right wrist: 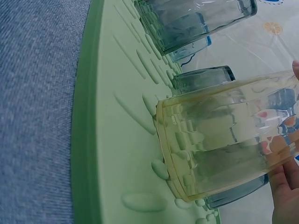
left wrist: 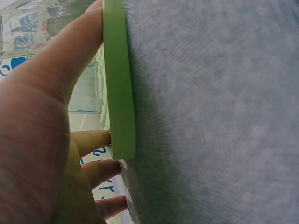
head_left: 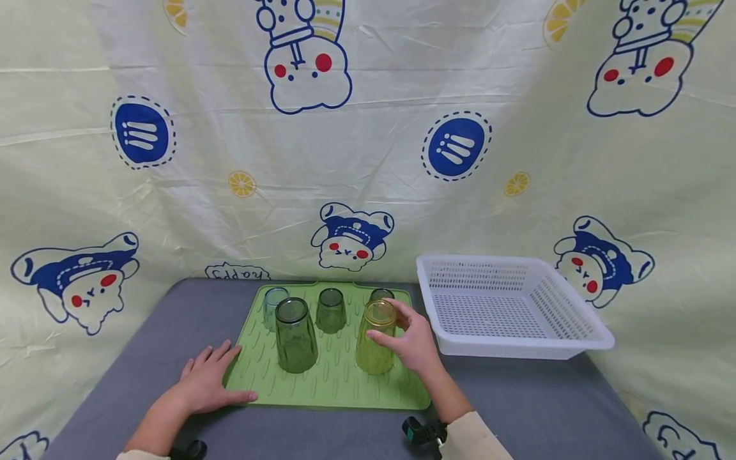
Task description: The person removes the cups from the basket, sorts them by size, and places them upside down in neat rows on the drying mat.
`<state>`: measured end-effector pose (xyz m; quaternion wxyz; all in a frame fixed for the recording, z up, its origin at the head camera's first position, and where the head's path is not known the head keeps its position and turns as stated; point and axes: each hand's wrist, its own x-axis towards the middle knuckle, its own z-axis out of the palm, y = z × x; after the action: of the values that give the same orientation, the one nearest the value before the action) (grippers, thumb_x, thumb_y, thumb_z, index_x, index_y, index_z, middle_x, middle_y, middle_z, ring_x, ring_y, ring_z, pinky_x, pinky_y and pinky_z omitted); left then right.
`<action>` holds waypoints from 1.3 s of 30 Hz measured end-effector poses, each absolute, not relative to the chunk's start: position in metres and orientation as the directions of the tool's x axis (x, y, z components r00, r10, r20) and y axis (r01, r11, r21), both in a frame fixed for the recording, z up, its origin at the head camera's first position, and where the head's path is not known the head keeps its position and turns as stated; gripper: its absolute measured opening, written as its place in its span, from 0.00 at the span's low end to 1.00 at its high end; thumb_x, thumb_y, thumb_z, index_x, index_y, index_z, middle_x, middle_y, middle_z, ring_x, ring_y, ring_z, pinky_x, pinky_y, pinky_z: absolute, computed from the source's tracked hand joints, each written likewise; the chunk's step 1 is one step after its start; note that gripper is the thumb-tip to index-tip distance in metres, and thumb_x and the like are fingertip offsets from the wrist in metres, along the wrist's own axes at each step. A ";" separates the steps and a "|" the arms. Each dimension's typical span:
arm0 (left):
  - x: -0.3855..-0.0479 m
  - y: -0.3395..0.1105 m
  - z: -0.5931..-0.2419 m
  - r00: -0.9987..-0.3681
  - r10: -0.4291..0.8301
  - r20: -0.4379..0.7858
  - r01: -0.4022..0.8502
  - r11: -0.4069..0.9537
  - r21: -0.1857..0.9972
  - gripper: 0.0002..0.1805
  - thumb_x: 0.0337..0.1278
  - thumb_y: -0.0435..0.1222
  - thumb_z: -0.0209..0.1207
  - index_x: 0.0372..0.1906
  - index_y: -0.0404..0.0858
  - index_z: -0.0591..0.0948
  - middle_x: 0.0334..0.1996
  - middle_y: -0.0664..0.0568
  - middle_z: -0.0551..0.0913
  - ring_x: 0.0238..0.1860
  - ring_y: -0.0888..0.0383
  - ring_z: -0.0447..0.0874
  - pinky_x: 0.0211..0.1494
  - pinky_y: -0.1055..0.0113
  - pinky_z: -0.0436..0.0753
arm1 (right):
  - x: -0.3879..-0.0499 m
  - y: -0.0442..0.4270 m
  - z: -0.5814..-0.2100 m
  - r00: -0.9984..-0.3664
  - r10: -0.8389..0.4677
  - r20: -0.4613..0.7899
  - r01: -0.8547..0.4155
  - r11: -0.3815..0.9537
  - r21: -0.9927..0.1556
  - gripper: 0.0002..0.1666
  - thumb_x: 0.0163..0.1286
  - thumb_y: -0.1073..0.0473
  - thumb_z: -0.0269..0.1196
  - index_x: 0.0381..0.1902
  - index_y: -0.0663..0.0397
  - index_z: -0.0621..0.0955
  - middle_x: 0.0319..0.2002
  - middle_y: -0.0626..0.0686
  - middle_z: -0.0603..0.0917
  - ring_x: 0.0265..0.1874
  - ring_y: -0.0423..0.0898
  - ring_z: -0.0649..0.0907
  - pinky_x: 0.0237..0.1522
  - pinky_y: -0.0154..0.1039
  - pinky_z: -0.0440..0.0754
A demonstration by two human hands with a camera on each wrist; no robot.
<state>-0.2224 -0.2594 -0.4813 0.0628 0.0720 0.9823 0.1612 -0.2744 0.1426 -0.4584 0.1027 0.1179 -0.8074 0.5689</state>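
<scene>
My right hand (head_left: 418, 344) grips a yellow-tinted drinking glass (head_left: 375, 351) near its upper end, thumb on one side and fingers on the other. The glass stands upside down on a green ridged drying mat (head_left: 333, 391); in the right wrist view its rim (right wrist: 175, 154) meets the mat. Spread over the mat's front left corner, my left hand (head_left: 207, 382) has its fingers straight, the thumb on the mat's edge. Left of the yellow glass is a tall dark green glass (head_left: 296, 345). Behind stand a bluish glass (head_left: 271, 316), a small dark glass (head_left: 331, 313) and another dark glass (head_left: 382, 294), partly hidden.
A white perforated plastic basket (head_left: 512, 342) sits at the back right, close to the mat. Grey cloth (head_left: 535, 396) covers the table. Behind it hangs a pale curtain (head_left: 374, 160) printed with cartoon figures.
</scene>
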 end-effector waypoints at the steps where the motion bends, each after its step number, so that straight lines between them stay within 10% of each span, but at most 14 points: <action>1: -0.222 -0.259 -0.481 -0.982 0.162 -0.099 0.122 0.937 0.326 0.63 0.43 0.71 0.68 0.76 0.34 0.65 0.77 0.28 0.60 0.74 0.19 0.53 0.68 0.19 0.54 | -0.274 0.142 -0.459 -0.951 -0.071 0.301 -0.307 0.325 -0.894 0.42 0.54 0.55 0.81 0.67 0.46 0.78 0.53 0.53 0.88 0.57 0.51 0.86 0.65 0.53 0.79; 39: -0.223 -0.259 -0.477 -0.980 0.164 -0.117 0.116 0.935 0.335 0.63 0.43 0.70 0.69 0.76 0.33 0.66 0.76 0.27 0.60 0.74 0.19 0.52 0.68 0.19 0.55 | -0.274 0.142 -0.459 -0.956 -0.069 0.285 -0.292 0.334 -0.896 0.44 0.53 0.52 0.81 0.68 0.47 0.78 0.55 0.53 0.87 0.58 0.52 0.85 0.67 0.53 0.79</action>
<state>-0.2226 -0.2591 -0.4772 0.0715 0.0713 0.9810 0.1655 -0.2739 0.1419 -0.4593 0.0983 0.1114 -0.8108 0.5662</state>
